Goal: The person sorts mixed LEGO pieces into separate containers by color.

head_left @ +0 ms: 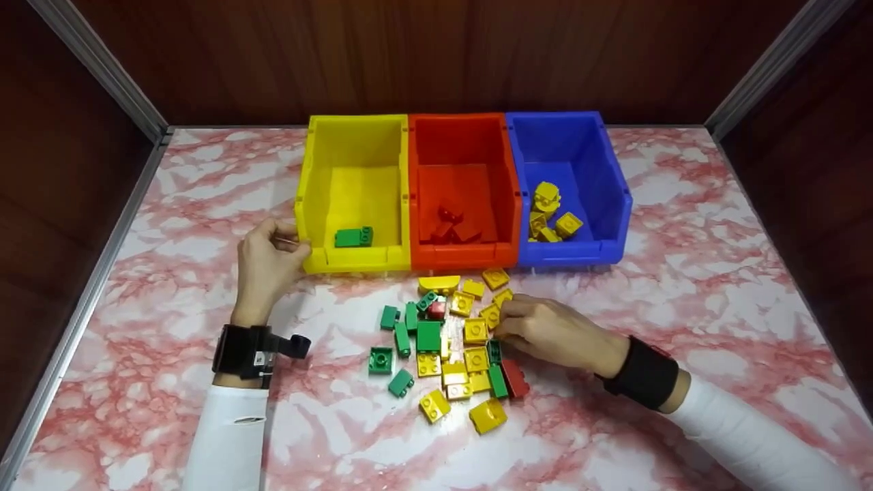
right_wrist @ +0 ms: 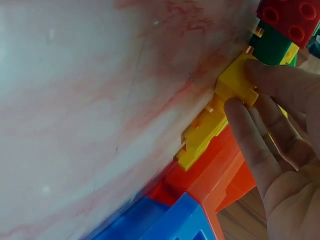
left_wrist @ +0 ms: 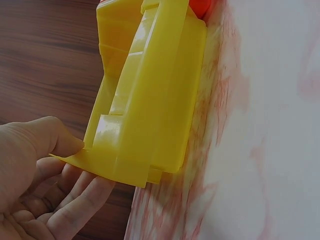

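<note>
At the front left corner of the yellow bin [head_left: 367, 258], my left hand [head_left: 267, 262] pinches the side wall. The left wrist view shows the thumb on one side of the yellow wall [left_wrist: 155, 110] and the fingers on the other. My right hand [head_left: 551, 332] is at the right side of a pile of toy bricks. In the right wrist view, its thumb and fingers pinch a yellow brick [right_wrist: 234, 82]; the head view mostly hides this brick. Yellow bricks [head_left: 475, 330], green bricks [head_left: 428, 336] and a red brick [head_left: 515, 379] lie around it.
A red bin [head_left: 464, 256] and a blue bin [head_left: 573, 254] adjoin the yellow one. Green bricks [head_left: 349, 237] lie in the yellow bin, red bricks [head_left: 466, 233] in the red, and several yellow bricks [head_left: 569, 224] in the blue. Dark panels [head_left: 436, 54] enclose the marbled table [head_left: 204, 204].
</note>
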`<state>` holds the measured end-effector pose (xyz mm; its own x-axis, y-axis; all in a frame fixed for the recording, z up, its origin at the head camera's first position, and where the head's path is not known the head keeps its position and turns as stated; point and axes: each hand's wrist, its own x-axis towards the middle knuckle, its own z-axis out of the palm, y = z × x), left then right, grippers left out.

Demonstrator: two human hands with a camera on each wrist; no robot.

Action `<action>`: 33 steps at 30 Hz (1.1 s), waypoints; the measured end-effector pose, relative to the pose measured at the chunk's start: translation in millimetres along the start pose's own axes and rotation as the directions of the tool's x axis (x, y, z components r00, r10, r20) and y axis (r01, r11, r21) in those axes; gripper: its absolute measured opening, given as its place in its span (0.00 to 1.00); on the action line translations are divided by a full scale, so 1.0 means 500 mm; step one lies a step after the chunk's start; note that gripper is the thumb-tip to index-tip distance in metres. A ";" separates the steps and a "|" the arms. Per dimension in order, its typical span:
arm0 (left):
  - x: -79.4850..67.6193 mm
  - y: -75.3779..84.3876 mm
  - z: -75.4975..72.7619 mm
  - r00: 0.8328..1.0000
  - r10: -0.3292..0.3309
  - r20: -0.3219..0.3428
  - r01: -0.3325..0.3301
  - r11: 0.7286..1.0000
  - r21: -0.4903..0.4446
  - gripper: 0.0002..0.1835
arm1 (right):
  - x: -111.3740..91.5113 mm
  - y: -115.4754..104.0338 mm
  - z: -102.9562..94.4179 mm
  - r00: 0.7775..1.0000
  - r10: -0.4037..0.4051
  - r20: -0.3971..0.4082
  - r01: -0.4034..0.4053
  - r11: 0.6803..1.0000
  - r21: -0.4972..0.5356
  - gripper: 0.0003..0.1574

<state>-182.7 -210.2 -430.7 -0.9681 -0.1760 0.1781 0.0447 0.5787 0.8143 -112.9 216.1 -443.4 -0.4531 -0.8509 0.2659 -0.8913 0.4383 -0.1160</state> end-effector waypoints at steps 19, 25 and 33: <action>-0.001 -0.001 0.000 1.000 -0.003 0.010 0.003 1.000 -0.017 0.11 | -0.005 0.014 -0.036 0.999 0.048 0.012 -0.049 0.992 0.119 0.09; -0.001 0.000 0.000 1.000 0.002 0.006 -0.002 1.000 -0.019 0.11 | 0.000 0.052 -0.100 0.991 0.121 -0.065 -0.112 0.987 0.119 0.11; -0.001 -0.002 0.002 1.000 0.008 -0.006 -0.008 1.000 -0.010 0.11 | 0.012 0.142 -0.169 0.949 0.283 -0.140 -0.276 0.959 0.066 0.10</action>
<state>-182.7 -209.8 -432.0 -0.9663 -0.1763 0.1877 0.0547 0.5717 0.8186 -177.5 266.8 -369.0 -0.6793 -0.6431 0.3535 -0.7309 0.6358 -0.2480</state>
